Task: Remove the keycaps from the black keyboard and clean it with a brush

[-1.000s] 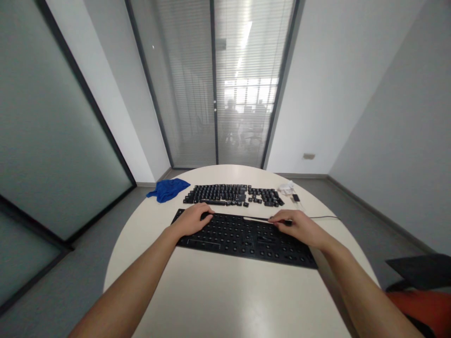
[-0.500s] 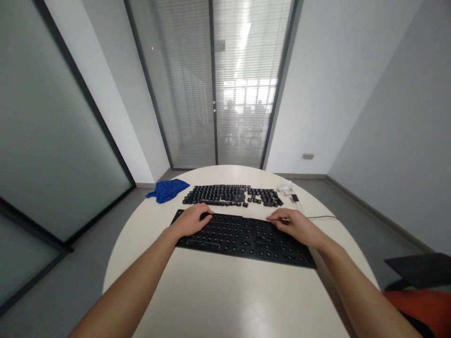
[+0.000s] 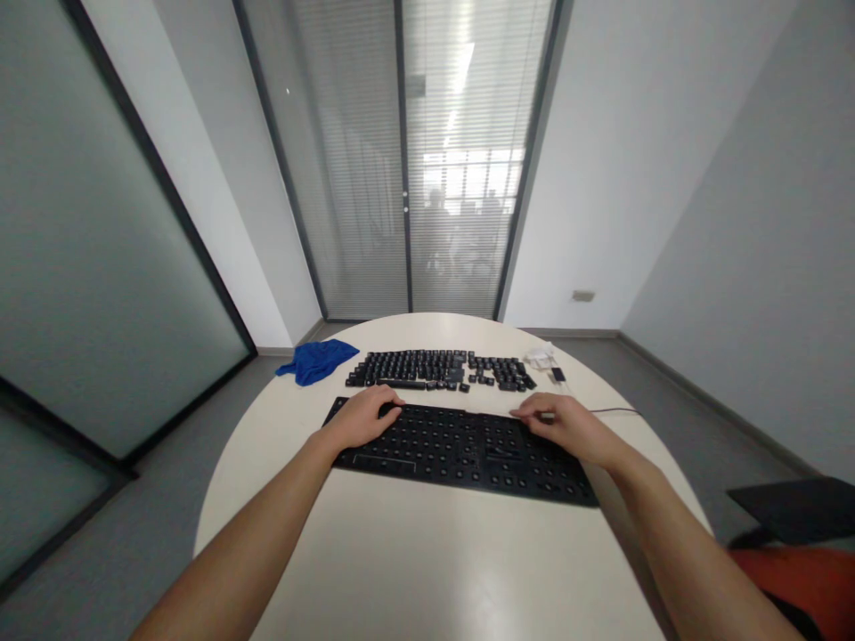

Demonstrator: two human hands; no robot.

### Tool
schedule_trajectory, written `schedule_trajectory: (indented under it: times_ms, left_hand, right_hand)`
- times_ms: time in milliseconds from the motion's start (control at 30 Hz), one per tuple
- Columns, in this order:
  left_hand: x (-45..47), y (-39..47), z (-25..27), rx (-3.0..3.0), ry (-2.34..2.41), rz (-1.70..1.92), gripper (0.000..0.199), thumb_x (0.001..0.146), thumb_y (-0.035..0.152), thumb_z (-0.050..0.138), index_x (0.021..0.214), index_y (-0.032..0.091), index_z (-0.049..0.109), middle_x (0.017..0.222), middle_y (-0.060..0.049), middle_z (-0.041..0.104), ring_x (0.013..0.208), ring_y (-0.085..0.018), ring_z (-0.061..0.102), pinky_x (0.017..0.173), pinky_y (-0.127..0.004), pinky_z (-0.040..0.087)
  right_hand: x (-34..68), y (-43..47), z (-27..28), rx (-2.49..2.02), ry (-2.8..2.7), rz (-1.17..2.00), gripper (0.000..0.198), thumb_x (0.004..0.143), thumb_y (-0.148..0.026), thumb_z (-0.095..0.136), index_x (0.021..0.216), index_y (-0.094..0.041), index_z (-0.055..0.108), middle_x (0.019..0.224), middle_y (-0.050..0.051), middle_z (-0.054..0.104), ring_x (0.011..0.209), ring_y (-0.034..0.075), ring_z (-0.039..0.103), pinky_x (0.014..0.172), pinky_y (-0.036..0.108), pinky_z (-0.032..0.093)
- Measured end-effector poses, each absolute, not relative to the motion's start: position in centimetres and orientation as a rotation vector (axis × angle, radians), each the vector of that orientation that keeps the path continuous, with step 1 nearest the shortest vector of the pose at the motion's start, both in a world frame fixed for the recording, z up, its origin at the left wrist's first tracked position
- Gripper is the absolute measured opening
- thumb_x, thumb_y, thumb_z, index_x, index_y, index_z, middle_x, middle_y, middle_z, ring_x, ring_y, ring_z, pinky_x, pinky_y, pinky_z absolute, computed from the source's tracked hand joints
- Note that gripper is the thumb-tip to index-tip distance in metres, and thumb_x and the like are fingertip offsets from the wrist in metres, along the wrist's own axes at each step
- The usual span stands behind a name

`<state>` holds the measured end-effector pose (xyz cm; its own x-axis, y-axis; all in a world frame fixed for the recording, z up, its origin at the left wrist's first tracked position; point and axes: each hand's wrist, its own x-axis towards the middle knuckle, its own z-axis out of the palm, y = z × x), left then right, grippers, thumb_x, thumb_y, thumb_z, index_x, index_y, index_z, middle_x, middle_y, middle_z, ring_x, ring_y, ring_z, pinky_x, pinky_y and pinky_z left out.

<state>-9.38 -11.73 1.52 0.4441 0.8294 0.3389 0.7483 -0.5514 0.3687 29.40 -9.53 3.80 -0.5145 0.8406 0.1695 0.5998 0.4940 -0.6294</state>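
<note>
A black keyboard base (image 3: 441, 450) with its keycaps off lies slightly askew on the table, rows of bare switch posts showing. Over its far left part is my left hand (image 3: 364, 418), fingers curled at the far edge and thumb on the top face, holding it. At the far edge, right of the middle, my right hand (image 3: 561, 425) has thumb and fingers brought together in a pinch. What lies between those fingertips is too small to make out. Behind the base, loose black keycaps (image 3: 418, 367) are laid out in keyboard order, with a long space bar (image 3: 401, 385) in front.
A crumpled blue cloth (image 3: 317, 361) lies at the table's far left. Crumpled white tissue (image 3: 540, 356) and a small black object (image 3: 558, 375) are at the far right. A thin dark cable (image 3: 618, 410) runs over the right side of the round table (image 3: 427, 570). An orange-seated chair (image 3: 802, 579) stands at right.
My right hand has shifted slightly to the right along the base's far edge, still pinched. My left hand and the keyboard base look nearly unmoved.
</note>
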Motion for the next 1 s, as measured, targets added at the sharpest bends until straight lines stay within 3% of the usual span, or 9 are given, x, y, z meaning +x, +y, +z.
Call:
schedule_trajectory:
  times_ms: [467, 1000]
  left_hand:
    - [-9.54, -11.62, 1.29, 2.535, 1.393, 0.740, 0.014, 0.092, 0.026, 0.054, 0.100, 0.021, 0.065, 0.101, -0.006, 0.067, 0.096, -0.023, 0.062, 0.087, -0.036, 0.049]
    - [-9.52, -11.61, 1.30, 2.545, 1.394, 0.726, 0.013, 0.093, 0.025, 0.053, 0.099, 0.020, 0.064, 0.100, -0.006, 0.066, 0.095, -0.022, 0.061, 0.087, -0.036, 0.048]
  right_hand:
    - [29.72, -9.92, 4.32, -1.189, -2.260, 0.811, 0.023, 0.080, -0.032, 0.062, 0.094, -0.018, 0.074, 0.101, 0.009, 0.074, 0.095, 0.027, 0.066, 0.090, 0.040, 0.051]
    - [29.38, -10.15, 4.33, -1.130, -2.307, 0.849, 0.020, 0.078, -0.025, 0.061, 0.090, -0.018, 0.075, 0.097, 0.007, 0.074, 0.091, 0.025, 0.067, 0.088, 0.038, 0.050]
